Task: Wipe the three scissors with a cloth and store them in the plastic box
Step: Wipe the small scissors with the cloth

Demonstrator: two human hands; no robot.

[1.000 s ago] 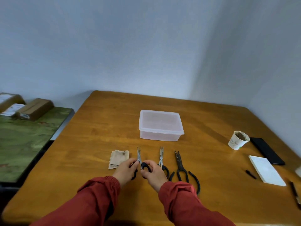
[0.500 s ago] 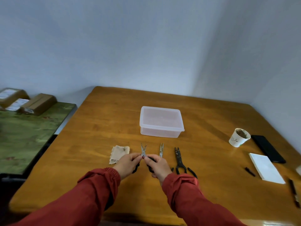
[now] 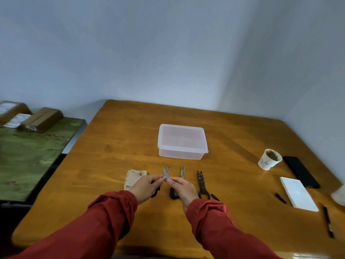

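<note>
The leftmost scissors (image 3: 166,171) are held low over the tabletop (image 3: 121,146), blades spread, long axis pointed away toward the lidded plastic box (image 3: 182,142). Fingers of left hand (image 3: 147,186) and right hand (image 3: 182,187) are clamped on its handles. Cloth (image 3: 133,177) lies just beside left hand, the nearer one.

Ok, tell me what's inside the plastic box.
The plastic box has its lid on. Through the frosted plastic no dark shape shows, so it looks empty; anything small or pale would be hidden.
</note>
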